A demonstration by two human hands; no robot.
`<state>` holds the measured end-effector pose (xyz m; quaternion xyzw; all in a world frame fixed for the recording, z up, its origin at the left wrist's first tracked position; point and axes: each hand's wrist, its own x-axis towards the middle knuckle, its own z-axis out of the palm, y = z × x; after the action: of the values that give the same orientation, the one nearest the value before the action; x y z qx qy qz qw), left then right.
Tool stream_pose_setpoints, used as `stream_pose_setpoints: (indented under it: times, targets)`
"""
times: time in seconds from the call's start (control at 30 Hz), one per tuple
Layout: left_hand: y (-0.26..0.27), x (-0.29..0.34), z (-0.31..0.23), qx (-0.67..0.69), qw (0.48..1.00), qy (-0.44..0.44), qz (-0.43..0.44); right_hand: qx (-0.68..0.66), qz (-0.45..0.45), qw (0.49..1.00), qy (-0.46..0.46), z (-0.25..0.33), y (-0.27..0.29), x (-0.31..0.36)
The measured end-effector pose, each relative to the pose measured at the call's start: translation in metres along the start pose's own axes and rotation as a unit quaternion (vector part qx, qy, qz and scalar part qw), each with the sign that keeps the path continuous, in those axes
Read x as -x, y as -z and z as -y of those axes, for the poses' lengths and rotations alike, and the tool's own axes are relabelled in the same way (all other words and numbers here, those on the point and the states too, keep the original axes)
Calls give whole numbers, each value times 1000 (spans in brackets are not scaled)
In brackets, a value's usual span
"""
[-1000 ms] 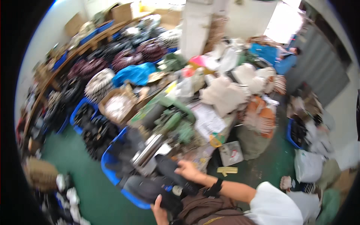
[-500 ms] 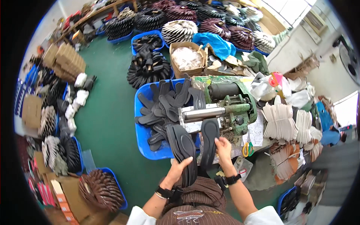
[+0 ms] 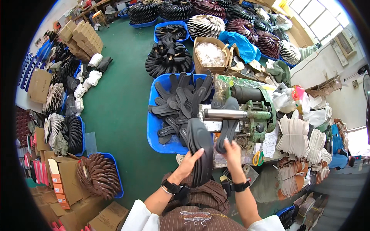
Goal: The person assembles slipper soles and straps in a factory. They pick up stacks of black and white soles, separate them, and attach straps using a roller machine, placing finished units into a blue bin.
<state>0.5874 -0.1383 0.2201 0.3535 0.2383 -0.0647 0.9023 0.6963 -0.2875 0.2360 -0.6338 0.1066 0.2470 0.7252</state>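
Note:
My left hand [image 3: 187, 165] is closed around a stack of black insoles [image 3: 200, 144], held upright in front of my apron. In my right hand [image 3: 232, 154] is a single black insole [image 3: 228, 133], gripped by its near end. The far part of that insole lies at the metal roller [image 3: 221, 113] of a green machine [image 3: 258, 133]; whether it passes over or under the roller I cannot tell. Beyond the stack, a blue tub [image 3: 153, 134] holds many loose black insoles [image 3: 185, 94]. Another dark insole [image 3: 217, 103] shows behind the roller, partly hidden.
Scissors [image 3: 258, 158] with yellow and green handles lie on the bench by the machine. Bundles of pale insole pieces [image 3: 293, 134] stand to the right. A carton [image 3: 211, 57] of whitish material is behind the tub. At lower left are a blue tub of brown pieces [image 3: 98, 175] and cartons [image 3: 65, 177].
My right hand has moved the single insole forward, from in front of the machine up to its roller. The left hand still holds the stack. The whole view has shifted slightly.

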Motion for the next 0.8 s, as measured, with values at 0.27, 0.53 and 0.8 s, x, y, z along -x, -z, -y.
stream_pose_setpoints:
  times: [0.27,0.53,0.8]
  targets:
    - [9,-3,7,95,994,36,31,40,-69,996,-33,-13,33,-1]
    - [-3,-1,1,-156,984,-72,-53,41,22,998,-39,-22,8,32]
    - [-4,-2,6,76,996,-31,-35,70,42,996,-42,-5,0,10]
